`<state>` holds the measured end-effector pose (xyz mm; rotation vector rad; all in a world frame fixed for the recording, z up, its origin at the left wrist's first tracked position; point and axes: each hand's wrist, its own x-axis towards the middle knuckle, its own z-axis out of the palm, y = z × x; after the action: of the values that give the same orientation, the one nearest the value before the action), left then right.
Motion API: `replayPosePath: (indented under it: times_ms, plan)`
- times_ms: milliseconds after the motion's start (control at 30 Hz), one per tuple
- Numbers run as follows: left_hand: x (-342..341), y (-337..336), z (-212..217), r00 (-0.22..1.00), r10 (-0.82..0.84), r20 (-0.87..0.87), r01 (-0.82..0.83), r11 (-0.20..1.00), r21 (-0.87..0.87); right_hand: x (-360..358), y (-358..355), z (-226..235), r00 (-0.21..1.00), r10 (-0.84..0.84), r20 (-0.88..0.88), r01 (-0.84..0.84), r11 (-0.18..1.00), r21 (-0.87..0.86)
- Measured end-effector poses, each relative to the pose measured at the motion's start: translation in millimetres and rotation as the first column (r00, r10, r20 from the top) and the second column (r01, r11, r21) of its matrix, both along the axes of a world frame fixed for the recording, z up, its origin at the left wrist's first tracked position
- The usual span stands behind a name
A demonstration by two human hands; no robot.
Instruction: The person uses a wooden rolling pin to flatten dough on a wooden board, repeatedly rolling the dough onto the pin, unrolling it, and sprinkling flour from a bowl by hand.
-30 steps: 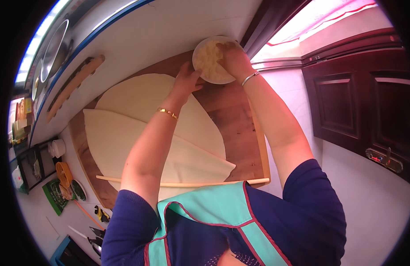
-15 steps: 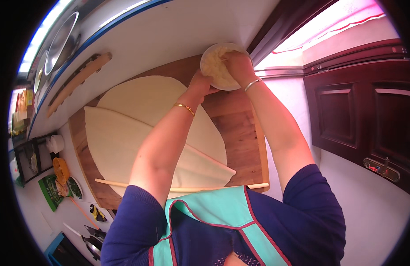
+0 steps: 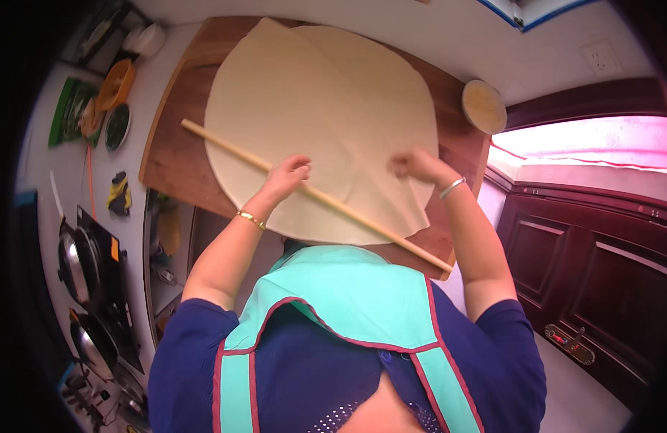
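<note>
Both hands now off the bowl (image 3: 484, 105), left hand (image 3: 286, 175) and right hand (image 3: 414, 165) loose-gripped on dough sheet (image 3: 326, 108) beside rolling pin (image 3: 315, 193).

dough sheet (image 3: 326, 108): v. large, thin, pale cream, roughly round; overlapping folds w/ creases; lies flat over wooden board (image 3: 171, 155), near edge hangs off board's front.
rolling pin (image 3: 315, 193): long thin wooden dowel, lies diagonally across dough's near part, far-left to near-right.

One dough sheet (image 3: 326, 115), one rolling stick (image 3: 315, 195), one wooden board (image 3: 176, 155), one round bowl (image 3: 484, 106), two hands.
</note>
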<state>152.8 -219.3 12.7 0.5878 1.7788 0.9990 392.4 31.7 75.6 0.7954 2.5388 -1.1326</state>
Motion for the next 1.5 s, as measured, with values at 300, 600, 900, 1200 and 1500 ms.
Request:
replayPosePath:
  times_ms: [300,600,900,1200,1500]
  plan:
    - [-48,-167,-12,0.943,0.331,0.039,-0.333,0.942,0.053,-217,-52,-30,0.981,0.076,-0.181,-0.022,0.958,0.285]
    - [-55,-187,-46,0.96,0.239,-0.144,-0.205,0.954,0.217,-119,-93,-41,0.903,-0.364,-0.227,0.426,0.822,0.377]
    - [-19,-61,-4,0.96,-0.167,-0.225,0.226,0.936,0.27,-91,-190,-31,0.802,-0.555,-0.221,0.585,0.805,0.102]
    - [-28,-77,-34,0.961,-0.175,-0.215,0.201,0.974,0.104,-21,-222,-84,0.633,-0.728,-0.264,0.774,0.591,0.228]
    - [-55,-91,-45,0.972,-0.066,-0.225,0.095,0.989,0.117,-94,-220,-69,0.833,-0.331,-0.444,0.442,0.88,0.173]
